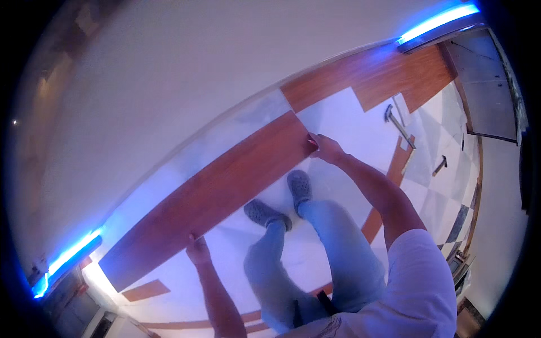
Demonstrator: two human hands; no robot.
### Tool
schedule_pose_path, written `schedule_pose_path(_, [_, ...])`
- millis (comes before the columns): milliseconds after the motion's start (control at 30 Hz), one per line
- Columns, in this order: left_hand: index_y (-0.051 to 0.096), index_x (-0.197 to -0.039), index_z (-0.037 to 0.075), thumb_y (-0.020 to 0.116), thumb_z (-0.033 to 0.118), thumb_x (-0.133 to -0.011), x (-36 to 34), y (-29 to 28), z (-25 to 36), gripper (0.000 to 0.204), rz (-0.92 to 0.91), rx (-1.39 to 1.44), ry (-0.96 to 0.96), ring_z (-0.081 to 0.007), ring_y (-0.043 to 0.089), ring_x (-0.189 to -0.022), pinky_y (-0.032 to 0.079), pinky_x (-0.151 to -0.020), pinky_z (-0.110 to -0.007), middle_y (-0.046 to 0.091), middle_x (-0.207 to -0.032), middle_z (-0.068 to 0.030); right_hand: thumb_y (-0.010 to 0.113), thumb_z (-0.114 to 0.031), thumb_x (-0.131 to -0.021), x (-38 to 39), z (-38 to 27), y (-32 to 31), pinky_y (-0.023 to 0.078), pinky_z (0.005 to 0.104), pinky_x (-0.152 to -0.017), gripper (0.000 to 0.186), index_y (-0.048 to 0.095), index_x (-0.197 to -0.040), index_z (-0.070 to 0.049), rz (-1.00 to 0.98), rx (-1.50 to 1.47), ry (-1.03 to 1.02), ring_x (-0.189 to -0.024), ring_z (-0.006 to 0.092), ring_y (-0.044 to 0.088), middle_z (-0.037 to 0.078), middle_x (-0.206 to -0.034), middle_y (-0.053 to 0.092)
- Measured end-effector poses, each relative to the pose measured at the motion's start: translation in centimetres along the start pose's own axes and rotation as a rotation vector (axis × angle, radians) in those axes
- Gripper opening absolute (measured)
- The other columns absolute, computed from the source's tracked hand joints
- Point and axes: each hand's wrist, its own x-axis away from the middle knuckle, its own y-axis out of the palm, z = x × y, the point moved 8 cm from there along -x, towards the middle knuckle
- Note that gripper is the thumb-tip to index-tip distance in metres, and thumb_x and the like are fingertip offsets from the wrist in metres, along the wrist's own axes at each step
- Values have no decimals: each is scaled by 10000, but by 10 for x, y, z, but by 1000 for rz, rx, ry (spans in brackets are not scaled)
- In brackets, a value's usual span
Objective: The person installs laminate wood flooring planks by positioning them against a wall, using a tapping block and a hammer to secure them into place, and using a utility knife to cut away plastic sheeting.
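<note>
A long reddish-brown flooring plank stretches across in front of me, slanting from lower left to upper right, with a strip of white underlay between it and the wall. My left hand is closed on its near edge, left of the middle. At the right end corner my right hand grips the plank between thumb and fingers. A small red and white spot shows by those fingertips; what it is I cannot make out. Both my shoes stand on the underlay just behind the plank.
Laid planks with a stepped edge run along the wall at upper right. A hammer lies near them, and a second hammer on checkered tiles. Narrow plank pieces lie around. Blue-lit strips glow at both ends.
</note>
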Motion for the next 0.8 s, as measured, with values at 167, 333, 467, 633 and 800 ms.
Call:
schedule_pose_path(167, [553, -1340, -58, 657, 76, -974, -161, -80, -91, 404, -54, -255, -4, -260, 550, -1262, 445, -1130, -422, 595, -1370, -145, 797, -385, -825, -127, 68, 78, 518, 432, -1009, 754, 495, -1453, -97, 107, 193, -135, -1258, 327, 578, 127, -1378, 602])
schedule_pose_path(333, [582, -1292, -87, 618, 82, -1004, -249, -94, -171, 336, -19, -715, 84, -248, 571, -1223, 459, -1110, -405, 621, -1317, -161, 712, -450, -896, -176, 107, 106, 545, 414, -984, 691, 517, -1442, -74, 326, 434, -287, -1296, 295, 557, 107, -1426, 578])
schedule_pose_path(467, [624, -1202, -68, 660, -2, -955, -290, -108, -222, 258, -73, -50, -31, -237, 633, -1144, 507, -1085, -395, 672, -1229, -148, 699, -424, -905, -185, 120, 116, 578, 405, -937, 626, 545, -1408, -85, 448, 519, -364, -1315, 294, 547, 102, -1443, 561])
schedule_pose_path(633, [636, -1171, -51, 682, -22, -930, -317, -127, -221, 248, -149, -623, 280, -235, 660, -1100, 524, -1070, -390, 690, -1190, -138, 680, -366, -923, -193, 126, 118, 595, 398, -922, 540, 568, -1381, -104, 474, 556, -408, -1342, 275, 526, 78, -1466, 539])
schedule_pose_path(800, [622, -1205, -57, 716, -51, -887, -310, -106, -241, 332, -156, 56, 13, -253, 673, -1084, 526, -1076, -390, 691, -1185, -149, 658, -358, -942, -201, 144, 116, 590, 394, -936, 517, 567, -1389, -114, 450, 597, -366, -1372, 252, 500, 57, -1495, 518])
